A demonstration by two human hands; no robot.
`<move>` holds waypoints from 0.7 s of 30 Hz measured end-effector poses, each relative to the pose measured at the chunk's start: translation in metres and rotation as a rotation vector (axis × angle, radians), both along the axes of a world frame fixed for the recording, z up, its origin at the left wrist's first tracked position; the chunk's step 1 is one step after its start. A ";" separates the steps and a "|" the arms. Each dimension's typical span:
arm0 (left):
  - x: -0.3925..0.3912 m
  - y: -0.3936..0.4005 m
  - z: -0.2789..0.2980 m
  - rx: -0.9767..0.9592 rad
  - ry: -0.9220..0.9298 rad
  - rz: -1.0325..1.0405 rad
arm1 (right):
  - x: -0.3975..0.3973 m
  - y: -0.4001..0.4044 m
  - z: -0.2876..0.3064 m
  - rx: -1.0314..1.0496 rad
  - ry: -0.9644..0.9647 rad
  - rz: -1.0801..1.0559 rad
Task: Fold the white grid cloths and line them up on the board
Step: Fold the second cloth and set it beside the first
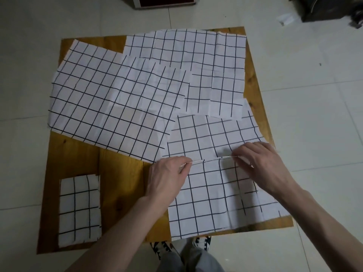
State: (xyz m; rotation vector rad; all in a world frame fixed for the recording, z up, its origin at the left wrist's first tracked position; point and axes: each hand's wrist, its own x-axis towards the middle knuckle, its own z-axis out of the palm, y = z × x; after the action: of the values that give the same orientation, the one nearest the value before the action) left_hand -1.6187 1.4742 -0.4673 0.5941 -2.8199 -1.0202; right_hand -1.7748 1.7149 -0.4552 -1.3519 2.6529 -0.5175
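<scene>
Left hand (167, 177) and right hand (263, 163) pinch a grid cloth's (212, 195) edge mid-fold on the board (121, 185); laying it flat and square likely comes next.

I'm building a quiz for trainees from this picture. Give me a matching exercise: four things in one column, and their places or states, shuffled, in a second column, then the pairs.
Things:
1. folded cloth
2. big flat cloth
3. cloth in the hands
4. shoes

Places or states:
A. on the floor below the board's near edge
B. near left corner of the board, small rectangle
C. far edge pinched up by left hand and right hand
D. spread open on the board's left half

Pairs: 1-B, 2-D, 3-C, 4-A
</scene>
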 end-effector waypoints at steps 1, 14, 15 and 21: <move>-0.004 -0.005 0.009 0.019 -0.031 -0.010 | -0.005 -0.002 0.010 0.015 -0.014 0.021; -0.068 -0.112 0.168 0.161 -0.034 -0.060 | -0.085 -0.079 0.153 -0.040 0.177 0.097; -0.072 -0.120 0.181 0.151 -0.009 -0.057 | -0.089 -0.085 0.162 -0.070 0.220 0.090; -0.076 -0.147 0.240 0.146 0.191 0.000 | -0.094 -0.106 0.199 -0.276 0.436 0.017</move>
State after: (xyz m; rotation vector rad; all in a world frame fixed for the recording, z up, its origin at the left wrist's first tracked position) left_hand -1.6952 1.3273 -0.2277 0.4805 -2.5977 -1.2212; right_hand -1.8692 1.6084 -0.2561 -1.7390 2.9918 -0.6758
